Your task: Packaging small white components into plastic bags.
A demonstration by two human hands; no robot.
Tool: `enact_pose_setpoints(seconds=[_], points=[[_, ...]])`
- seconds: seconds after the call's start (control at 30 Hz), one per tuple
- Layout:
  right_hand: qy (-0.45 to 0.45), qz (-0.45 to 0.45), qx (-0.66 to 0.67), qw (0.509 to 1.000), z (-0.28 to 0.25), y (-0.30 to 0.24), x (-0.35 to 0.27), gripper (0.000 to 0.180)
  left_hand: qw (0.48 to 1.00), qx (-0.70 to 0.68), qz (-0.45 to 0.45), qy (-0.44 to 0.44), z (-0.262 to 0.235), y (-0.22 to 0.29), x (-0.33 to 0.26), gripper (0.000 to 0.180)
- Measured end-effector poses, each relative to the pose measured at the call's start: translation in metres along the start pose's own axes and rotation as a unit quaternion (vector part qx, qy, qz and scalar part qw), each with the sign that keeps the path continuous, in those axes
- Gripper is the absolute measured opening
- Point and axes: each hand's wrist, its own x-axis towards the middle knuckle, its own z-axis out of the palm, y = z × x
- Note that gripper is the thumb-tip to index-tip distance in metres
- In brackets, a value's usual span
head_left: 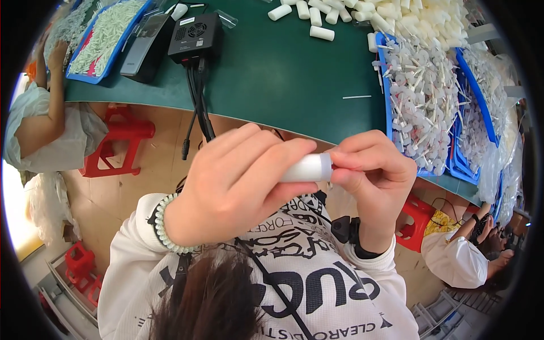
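Note:
My left hand [224, 184] is wrapped round a short white cylinder [303, 170] and holds it level in front of my chest. A translucent greyish cap [326, 166] sits at the cylinder's right end. Thumb and fingers of my right hand [377, 170] are pinched together right at that capped end. A tiny dark red bit shows between those fingertips; what they grip is mostly hidden. The cylinder's left part disappears behind my left fingers.
A green table [283, 79] holds a pile of white cylinders [419, 20]. Blue trays [387, 107] of translucent disc-and-stem parts stand at right. A black box [195, 37] trails cables over the edge. Far left lies a tray of small pale sticks [113, 34]. People sit on both sides.

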Motion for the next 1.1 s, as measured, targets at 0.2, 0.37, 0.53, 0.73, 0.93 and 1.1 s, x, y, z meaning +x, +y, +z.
enact_pose_setpoints(seconds=[0.2,0.37,0.53,0.73,0.93,1.1], points=[[-0.007,-0.006,-0.002,1.0,0.002,0.001,-0.009,0.018,0.997,0.052,0.044,-0.043,-0.003,0.001,0.0,0.037],[-0.017,-0.026,-0.023,0.999,0.0,0.005,-0.009,0.015,0.994,0.061,0.06,-0.061,-0.003,0.0,0.0,0.037],[-0.03,-0.051,-0.028,0.998,0.001,0.004,-0.008,0.012,0.995,0.038,0.089,-0.013,0.004,0.0,-0.005,0.038],[-0.052,-0.091,-0.067,0.992,-0.001,0.006,-0.006,0.012,0.993,-0.008,0.058,-0.099,-0.007,-0.002,0.004,0.038],[0.052,0.1,0.024,0.993,0.008,0.003,0.0,0.018,0.996,0.03,-0.011,-0.081,-0.001,-0.014,0.011,0.035],[0.077,0.114,0.002,0.991,0.015,0.027,-0.011,0.014,0.986,0.051,-0.089,-0.132,0.016,-0.017,0.0,0.032]])
